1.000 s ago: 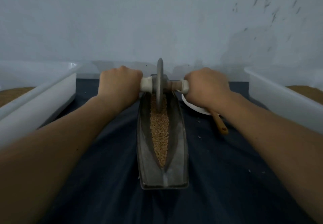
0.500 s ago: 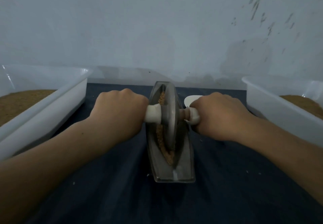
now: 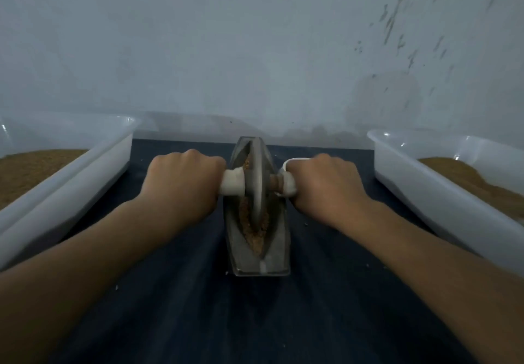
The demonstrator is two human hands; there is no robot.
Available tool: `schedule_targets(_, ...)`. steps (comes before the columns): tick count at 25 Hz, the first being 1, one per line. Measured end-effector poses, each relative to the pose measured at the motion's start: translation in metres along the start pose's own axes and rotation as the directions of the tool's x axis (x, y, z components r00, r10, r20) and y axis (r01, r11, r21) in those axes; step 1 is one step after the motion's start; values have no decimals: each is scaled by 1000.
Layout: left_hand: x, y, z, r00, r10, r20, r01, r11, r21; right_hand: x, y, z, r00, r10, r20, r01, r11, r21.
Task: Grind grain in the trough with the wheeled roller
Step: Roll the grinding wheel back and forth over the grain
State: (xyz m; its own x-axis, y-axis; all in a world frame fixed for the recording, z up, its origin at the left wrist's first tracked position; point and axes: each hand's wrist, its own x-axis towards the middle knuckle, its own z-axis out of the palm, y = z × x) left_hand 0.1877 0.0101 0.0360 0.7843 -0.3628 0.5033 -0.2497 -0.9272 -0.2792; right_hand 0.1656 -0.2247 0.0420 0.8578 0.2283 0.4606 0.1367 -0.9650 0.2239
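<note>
Both hands, left [image 3: 181,185] and right [image 3: 326,187], clench the roller [image 3: 256,185] handles; uneven pressure could tip the wheel, spilling grain [image 3: 256,236] over the trough [image 3: 279,250] onto the table.

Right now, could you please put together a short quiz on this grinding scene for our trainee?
1. True or false: the left hand and the right hand each grip a handle of the roller.
2. What stands on either side of the trough? A) white tubs holding brown material; B) metal bowls; C) stacked plates.
3. Fill in: the roller's wheel stands ____ in the trough, its edge down in the grain.
Key: 1 true; 2 A; 3 upright.
</note>
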Motion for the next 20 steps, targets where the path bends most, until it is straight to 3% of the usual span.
schedule_targets(3, -15, -5, -28, 997, 75, 10, -75, 993, 89, -37, 7, -14, 994, -22, -111, 15, 998, -62)
schedule_targets(5, -12, -6, -20, 997, 51, 50, -55, 995, 88, -25, 11, -15, 981, -53, -185, 34, 994, -107)
schedule_targets(8, 13, -6, 18, 995, -77, 61, 78, 997, -18, 19, 8, 16, 996, -69, -61, 58, 984, -166)
schedule_targets(11, 50, -4, 48, 989, -147, -14, 146, 988, -41, 76, 10, 37, 1000, 9, -26, -11, 997, -79)
schedule_targets(16, 42, -1, 42, 990, -137, -40, 133, 988, -80, 60, -1, 22, 999, 27, -23, -29, 995, -99)
schedule_targets(20, -4, -4, 0, 1000, -16, 4, 16, 1000, 17, -6, 4, -6, 998, -57, 9, 57, 998, -18)
